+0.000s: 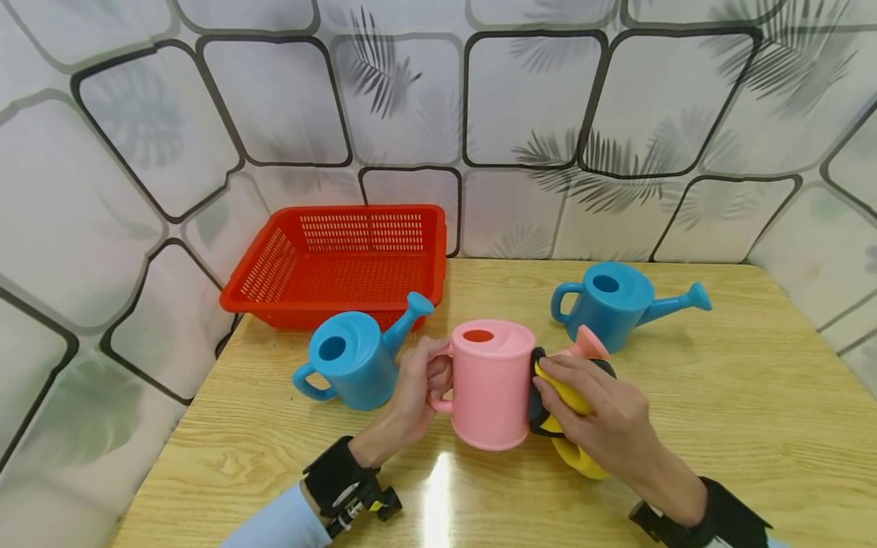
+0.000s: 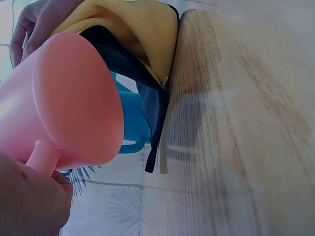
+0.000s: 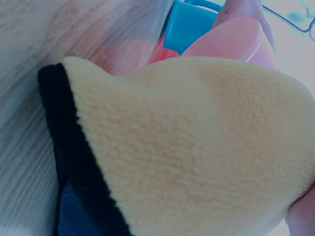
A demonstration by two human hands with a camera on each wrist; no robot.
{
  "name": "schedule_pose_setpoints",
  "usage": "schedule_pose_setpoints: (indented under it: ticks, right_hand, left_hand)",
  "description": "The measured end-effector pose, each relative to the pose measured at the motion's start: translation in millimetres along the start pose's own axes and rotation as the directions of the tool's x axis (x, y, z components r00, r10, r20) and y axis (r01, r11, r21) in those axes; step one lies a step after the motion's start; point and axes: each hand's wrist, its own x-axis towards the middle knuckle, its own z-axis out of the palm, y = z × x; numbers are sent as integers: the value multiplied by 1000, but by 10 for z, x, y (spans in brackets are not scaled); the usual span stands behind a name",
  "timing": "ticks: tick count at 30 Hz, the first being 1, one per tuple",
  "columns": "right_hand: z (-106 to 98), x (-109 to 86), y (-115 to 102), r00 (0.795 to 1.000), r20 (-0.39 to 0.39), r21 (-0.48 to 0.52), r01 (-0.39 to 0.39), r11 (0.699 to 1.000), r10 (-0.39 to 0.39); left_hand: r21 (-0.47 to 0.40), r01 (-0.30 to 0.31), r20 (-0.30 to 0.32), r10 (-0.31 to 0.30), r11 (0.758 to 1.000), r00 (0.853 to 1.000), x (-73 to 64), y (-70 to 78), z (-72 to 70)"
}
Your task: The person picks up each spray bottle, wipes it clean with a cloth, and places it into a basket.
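Hanging upright between the hands, above the counter (image 1: 740, 449), the pink watering can (image 1: 491, 392) has its handle-to-spout line running left to right — left hand (image 1: 418, 384) gripping the handle, right hand (image 1: 606, 407) clutching a yellow cloth (image 3: 197, 147) at the spout side.

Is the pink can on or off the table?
Off: the left wrist view shows the whole underside of the pink can, with a gap between it and the table.
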Motion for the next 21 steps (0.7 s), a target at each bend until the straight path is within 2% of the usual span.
schedule_pose_setpoints:
  ticks: [7,14,18,21]
  right_hand:
    - [-1,-61,-1,998,57,34,35,999,-37]
    - [12,-138,27,991,97,70,87,994,-94]
    - [-2,-182,55,990,98,55,97,994,-102]
    - [-36,-199,78,992,96,47,81,996,-85]
  left_hand:
    - [-12,-12,-13,12,1000,1000,8,-10,2]
    - [-89,-21,-38,17,996,999,35,21,7]
    - [-148,0,-66,-10,989,998,40,48,23]
    - [-198,34,-62,-47,980,997,34,63,35]
